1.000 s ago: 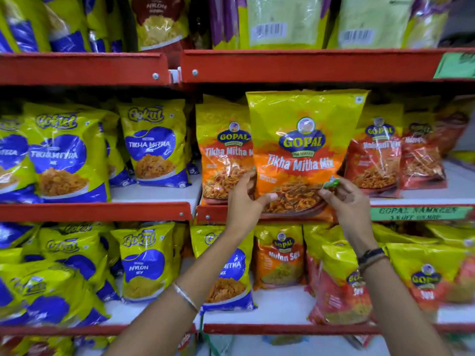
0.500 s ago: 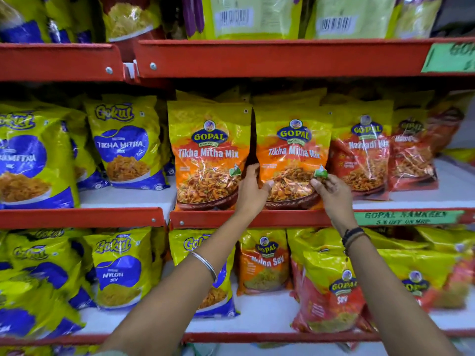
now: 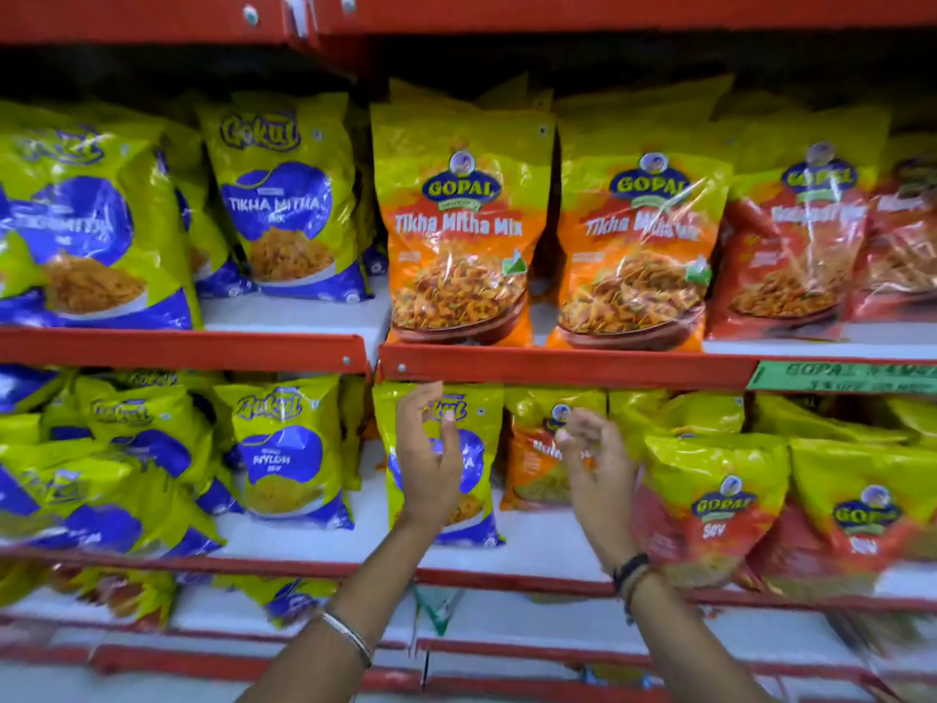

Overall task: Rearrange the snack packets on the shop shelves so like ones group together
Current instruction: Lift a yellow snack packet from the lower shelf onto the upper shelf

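Two orange Gopal Tikha Mitha Mix packets stand upright side by side on the middle shelf, the left one (image 3: 459, 230) and the right one (image 3: 641, 246). My left hand (image 3: 428, 459) is open, fingers spread, in front of a yellow-and-blue Gokul packet (image 3: 487, 423) on the shelf below. My right hand (image 3: 598, 464) is open too, blurred, in front of an orange Gopal Nylon Sev packet (image 3: 532, 469). Neither hand holds anything. Whether the fingers touch the packets behind them cannot be told.
Blue-and-yellow Gokul packets (image 3: 284, 205) fill the left bays. Red Gopal packets (image 3: 796, 256) stand right of the orange pair, and Gopal Sev packets (image 3: 720, 509) lean at lower right. Red shelf lips (image 3: 557, 370) run across. A green price label (image 3: 852, 376) hangs at right.
Both hands let go of the right Tikha Mitha Mix packet, which now stands on the middle shelf, and dropped to the shelf below. The camera moved closer and tilted down.
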`<state>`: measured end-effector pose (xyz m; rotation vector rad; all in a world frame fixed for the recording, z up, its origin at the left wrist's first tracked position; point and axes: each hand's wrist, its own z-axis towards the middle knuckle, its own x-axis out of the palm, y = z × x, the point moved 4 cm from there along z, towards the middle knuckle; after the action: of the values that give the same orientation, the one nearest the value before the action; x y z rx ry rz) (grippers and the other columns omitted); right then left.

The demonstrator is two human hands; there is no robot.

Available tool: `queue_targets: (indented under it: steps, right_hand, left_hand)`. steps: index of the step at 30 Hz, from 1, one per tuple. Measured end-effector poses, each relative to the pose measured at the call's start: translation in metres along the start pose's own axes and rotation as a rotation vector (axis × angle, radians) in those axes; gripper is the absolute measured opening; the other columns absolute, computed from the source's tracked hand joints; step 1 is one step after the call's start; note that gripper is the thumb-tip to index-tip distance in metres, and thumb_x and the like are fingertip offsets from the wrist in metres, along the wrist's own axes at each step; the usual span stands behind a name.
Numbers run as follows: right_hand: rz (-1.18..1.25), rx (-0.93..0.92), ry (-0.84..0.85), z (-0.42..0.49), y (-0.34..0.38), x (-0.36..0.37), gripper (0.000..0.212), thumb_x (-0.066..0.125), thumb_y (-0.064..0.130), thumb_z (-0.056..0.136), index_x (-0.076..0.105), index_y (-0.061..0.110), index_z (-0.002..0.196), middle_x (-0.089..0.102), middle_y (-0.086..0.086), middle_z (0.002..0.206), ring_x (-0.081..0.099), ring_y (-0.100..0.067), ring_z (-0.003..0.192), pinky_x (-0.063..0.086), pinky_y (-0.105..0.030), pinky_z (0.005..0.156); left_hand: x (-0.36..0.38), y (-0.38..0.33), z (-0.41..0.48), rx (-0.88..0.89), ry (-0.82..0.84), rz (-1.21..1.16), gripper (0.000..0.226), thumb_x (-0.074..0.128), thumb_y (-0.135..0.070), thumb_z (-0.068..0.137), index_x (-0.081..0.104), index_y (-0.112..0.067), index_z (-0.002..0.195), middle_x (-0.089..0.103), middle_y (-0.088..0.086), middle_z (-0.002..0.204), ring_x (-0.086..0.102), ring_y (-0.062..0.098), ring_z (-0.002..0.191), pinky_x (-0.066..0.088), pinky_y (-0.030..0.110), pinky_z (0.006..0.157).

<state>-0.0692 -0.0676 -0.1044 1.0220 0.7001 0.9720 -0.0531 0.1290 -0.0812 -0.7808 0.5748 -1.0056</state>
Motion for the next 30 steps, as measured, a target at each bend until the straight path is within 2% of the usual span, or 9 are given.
queue_targets:
  steps: [3, 6, 10, 14, 17, 20, 24, 27, 30]
  right_hand:
    - [-0.02, 0.166, 0.172, -0.025, -0.044, 0.038, 0.027, 0.063, 0.002, 0.084, 0.054, 0.017, 0.105, 0.06, -0.007, 0.101, 0.06, -0.01, 0.088, 0.048, -0.008, 0.07]
    - [-0.063, 0.36, 0.304, -0.034, -0.088, 0.072, 0.038, 0.068, 0.005, 0.082, 0.05, 0.016, 0.114, 0.055, -0.005, 0.112, 0.054, -0.02, 0.103, 0.05, -0.027, 0.087]
    - [-0.115, 0.502, 0.497, -0.036, -0.17, 0.103, 0.088, 0.084, 0.039, 0.065, 0.038, 0.018, 0.136, 0.05, -0.003, 0.14, 0.049, -0.024, 0.127, 0.045, -0.051, 0.102]
    - [-0.07, 0.591, 0.494, -0.034, -0.138, 0.114, 0.076, 0.08, 0.02, 0.072, 0.04, 0.016, 0.137, 0.057, 0.002, 0.13, 0.054, -0.018, 0.118, 0.045, -0.039, 0.097]
    - [-0.076, 0.552, 0.541, -0.034, -0.143, 0.111, 0.071, 0.082, 0.037, 0.066, 0.053, 0.019, 0.128, 0.064, -0.001, 0.126, 0.06, -0.02, 0.115, 0.048, -0.047, 0.099]
    - [-0.081, 0.495, 0.511, -0.04, -0.139, 0.105, 0.047, 0.074, 0.012, 0.077, 0.058, 0.023, 0.119, 0.065, -0.004, 0.123, 0.063, -0.018, 0.111, 0.051, -0.04, 0.091]
    - [-0.065, 0.462, 0.442, -0.059, -0.124, 0.104, 0.053, 0.074, 0.005, 0.075, 0.055, 0.015, 0.124, 0.066, -0.009, 0.122, 0.065, -0.016, 0.108, 0.054, -0.031, 0.086]
    - [-0.055, 0.441, 0.411, -0.074, -0.101, 0.102, 0.051, 0.078, 0.006, 0.071, 0.06, 0.024, 0.115, 0.07, -0.002, 0.114, 0.067, -0.012, 0.101, 0.053, -0.035, 0.088]
    - [-0.049, 0.389, 0.382, -0.085, -0.07, 0.105, 0.047, 0.082, 0.01, 0.067, 0.065, 0.029, 0.106, 0.074, 0.001, 0.107, 0.069, -0.014, 0.098, 0.053, -0.033, 0.085]
  left_hand:
    - [-0.023, 0.059, -0.016, -0.15, 0.06, 0.078, 0.037, 0.049, -0.02, 0.087, 0.042, -0.019, 0.123, 0.048, 0.005, 0.125, 0.045, 0.01, 0.119, 0.038, 0.037, 0.105]
    - [-0.04, 0.111, -0.026, -0.406, 0.112, 0.029, 0.07, 0.057, -0.032, 0.077, 0.027, -0.014, 0.137, 0.035, 0.014, 0.143, 0.036, 0.021, 0.133, 0.033, 0.041, 0.112]
    - [-0.048, 0.164, -0.03, -0.611, 0.265, 0.125, 0.086, 0.071, -0.01, 0.074, 0.019, -0.005, 0.143, 0.027, 0.015, 0.151, 0.029, 0.024, 0.138, 0.03, 0.04, 0.113]
    - [-0.041, 0.192, -0.031, -0.805, 0.511, 0.079, 0.065, 0.071, -0.013, 0.056, 0.053, 0.0, 0.116, 0.06, 0.009, 0.113, 0.053, 0.02, 0.102, 0.047, 0.027, 0.074]
    - [-0.045, 0.207, -0.033, -0.798, 0.545, 0.117, 0.061, 0.067, -0.024, 0.051, 0.063, -0.005, 0.109, 0.067, 0.012, 0.108, 0.054, 0.016, 0.094, 0.05, 0.034, 0.08]
    - [-0.053, 0.204, -0.037, -0.761, 0.541, 0.087, 0.043, 0.069, -0.012, 0.065, 0.065, -0.006, 0.107, 0.067, 0.01, 0.104, 0.056, 0.016, 0.097, 0.048, 0.038, 0.085]
    - [-0.072, 0.184, -0.046, -0.69, 0.522, 0.012, 0.03, 0.066, 0.0, 0.074, 0.065, -0.008, 0.104, 0.067, 0.007, 0.103, 0.062, 0.018, 0.088, 0.051, 0.039, 0.081]
    - [-0.095, 0.163, -0.046, -0.667, 0.523, -0.04, 0.024, 0.067, -0.004, 0.076, 0.065, -0.016, 0.097, 0.072, 0.002, 0.095, 0.063, 0.013, 0.084, 0.053, 0.028, 0.074]
    - [-0.12, 0.136, -0.034, -0.61, 0.584, -0.079, 0.023, 0.066, -0.006, 0.079, 0.067, -0.024, 0.093, 0.074, -0.023, 0.086, 0.065, -0.002, 0.084, 0.052, 0.017, 0.074]
